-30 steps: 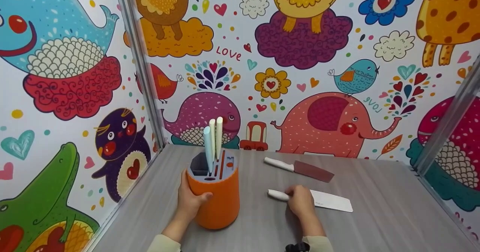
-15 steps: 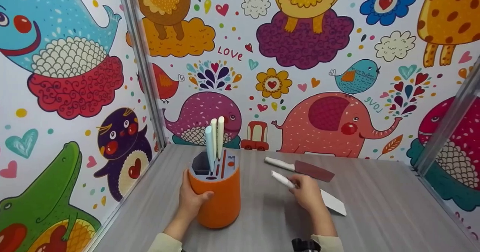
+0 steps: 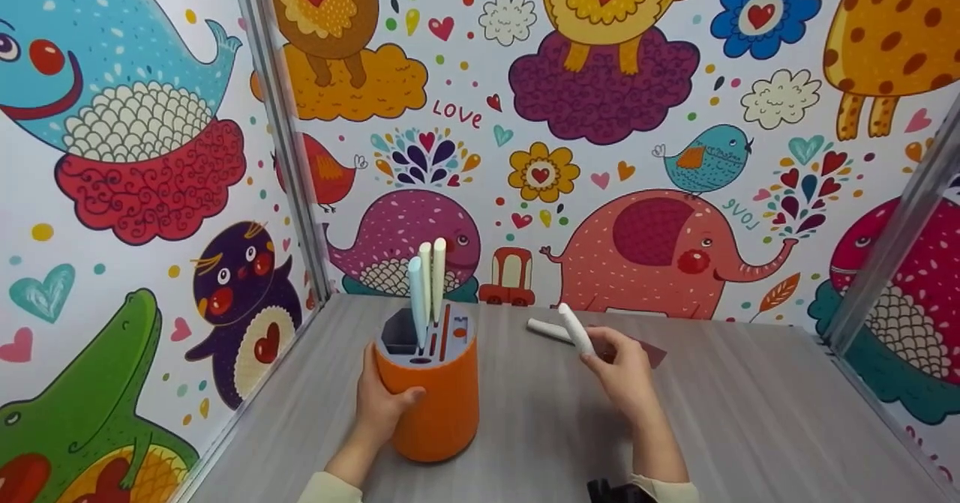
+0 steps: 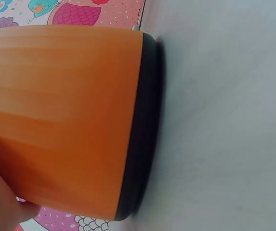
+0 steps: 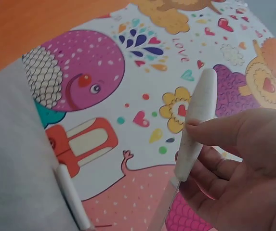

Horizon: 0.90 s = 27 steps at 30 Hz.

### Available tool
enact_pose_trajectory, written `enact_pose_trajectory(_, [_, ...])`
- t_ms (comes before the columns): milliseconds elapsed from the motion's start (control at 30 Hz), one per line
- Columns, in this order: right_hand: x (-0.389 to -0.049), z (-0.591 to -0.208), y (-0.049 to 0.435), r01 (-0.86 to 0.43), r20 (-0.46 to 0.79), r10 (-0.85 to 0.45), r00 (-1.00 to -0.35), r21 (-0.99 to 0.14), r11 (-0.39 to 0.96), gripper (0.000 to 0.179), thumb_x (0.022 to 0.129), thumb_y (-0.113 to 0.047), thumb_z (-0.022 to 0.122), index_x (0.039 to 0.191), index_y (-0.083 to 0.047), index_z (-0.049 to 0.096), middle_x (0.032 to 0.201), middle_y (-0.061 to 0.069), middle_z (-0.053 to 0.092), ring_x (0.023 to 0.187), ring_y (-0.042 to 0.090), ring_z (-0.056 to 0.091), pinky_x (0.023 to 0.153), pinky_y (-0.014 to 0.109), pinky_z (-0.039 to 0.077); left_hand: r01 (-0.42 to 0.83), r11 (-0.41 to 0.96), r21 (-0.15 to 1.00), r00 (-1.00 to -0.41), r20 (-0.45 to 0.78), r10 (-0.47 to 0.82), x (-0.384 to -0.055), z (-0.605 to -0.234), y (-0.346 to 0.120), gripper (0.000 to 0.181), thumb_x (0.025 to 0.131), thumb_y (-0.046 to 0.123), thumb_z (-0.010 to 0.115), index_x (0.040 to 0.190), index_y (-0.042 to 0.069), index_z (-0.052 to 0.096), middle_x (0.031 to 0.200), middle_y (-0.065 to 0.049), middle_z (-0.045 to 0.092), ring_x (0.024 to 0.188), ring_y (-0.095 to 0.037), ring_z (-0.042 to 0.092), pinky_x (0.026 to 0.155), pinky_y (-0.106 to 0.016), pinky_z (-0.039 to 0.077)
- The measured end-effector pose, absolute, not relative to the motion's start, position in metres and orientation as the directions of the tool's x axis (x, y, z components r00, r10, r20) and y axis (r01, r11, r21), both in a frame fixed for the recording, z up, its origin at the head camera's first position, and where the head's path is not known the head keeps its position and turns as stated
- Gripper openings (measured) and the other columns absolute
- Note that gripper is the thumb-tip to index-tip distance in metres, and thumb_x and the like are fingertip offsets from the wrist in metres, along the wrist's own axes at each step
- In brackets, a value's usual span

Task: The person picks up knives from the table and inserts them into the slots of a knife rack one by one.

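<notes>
My left hand grips the left side of an orange knife block, its thumb across the front. Three handles, one pale blue and two cream, stand up from the block's grey slotted top. To the right, my right hand pinches a white-handled cleaver above the table, handle end tilted up. In the right wrist view, thumb and fingers hold the handle near its lower end, and part of the blade shows below. The head view hides that blade behind the hand. In the left wrist view, the block's dark base meets the tabletop.
Behind my right hand lies a second white-handled cleaver with a reddish-brown blade, partly covered by the hand. The grey table is enclosed at the back and sides by panels with cartoon animals and metal corner posts.
My right hand has lifted the white-handled cleaver off the table and turned its handle upward, moving slightly back. My left hand stays on the knife block.
</notes>
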State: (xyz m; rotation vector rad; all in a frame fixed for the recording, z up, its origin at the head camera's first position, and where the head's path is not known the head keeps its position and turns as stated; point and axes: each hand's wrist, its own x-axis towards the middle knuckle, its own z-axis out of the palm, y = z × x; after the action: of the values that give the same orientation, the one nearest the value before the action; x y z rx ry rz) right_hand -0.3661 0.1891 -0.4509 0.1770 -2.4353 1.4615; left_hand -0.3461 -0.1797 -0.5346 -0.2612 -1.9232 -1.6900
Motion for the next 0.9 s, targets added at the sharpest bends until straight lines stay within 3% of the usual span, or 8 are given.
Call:
enact_pose_trajectory(333, [-0.358,-0.437,0.182,-0.242,0.284,0.07,-0.956,-0.903,0.356,0.035,0.094,-0.002,0.078,0.128,-0.006,0.072,0.113,0.014,0.074,0.097,0.025,0.065,0.085,0.034,0.056,0.45,0.208,0.869,-0.84,0.491,-0.233,-0.343,-0.531,-0.177,0.1,0.081,0.032,0.094,0.159,0.01,0.035,0.148,-0.011,0.063,0.121,-0.006,0.062,0.107,-0.013,0.048])
enact_pose_trajectory(600, [-0.354,-0.429,0.173,-0.26,0.292,0.059,-0.955,-0.913,0.314,0.034,0.095,-0.003,0.078,0.128,-0.004,0.07,0.112,0.015,0.073,0.094,0.024,0.065,0.083,0.031,0.058,0.49,0.196,0.849,-0.814,0.526,-0.244,-0.343,-0.53,-0.174,0.103,0.08,0.029,0.093,0.161,0.009,0.033,0.152,-0.013,0.058,0.125,-0.007,0.059,0.109,-0.013,0.045])
enact_pose_trajectory(767, [-0.349,-0.427,0.161,-0.282,0.299,0.028,-0.954,-0.924,0.259,0.033,0.094,-0.001,0.078,0.127,-0.003,0.07,0.115,0.015,0.075,0.098,0.024,0.069,0.085,0.027,0.059,0.536,0.2,0.82,-0.768,0.572,-0.287,-0.341,-0.525,-0.173,0.088,0.089,0.021,0.076,0.163,0.006,0.031,0.16,-0.017,0.049,0.133,-0.01,0.053,0.112,-0.01,0.04])
enact_pose_trajectory(900, [-0.342,-0.426,0.149,-0.323,0.33,-0.005,-0.944,-0.921,0.219,0.033,0.093,-0.001,0.078,0.125,-0.002,0.07,0.116,0.015,0.075,0.099,0.024,0.071,0.085,0.026,0.059,0.561,0.255,0.788,-0.695,0.615,-0.372,-0.334,-0.514,-0.169,0.077,0.091,0.017,0.064,0.16,0.001,0.035,0.16,-0.022,0.047,0.137,-0.009,0.048,0.116,-0.009,0.033])
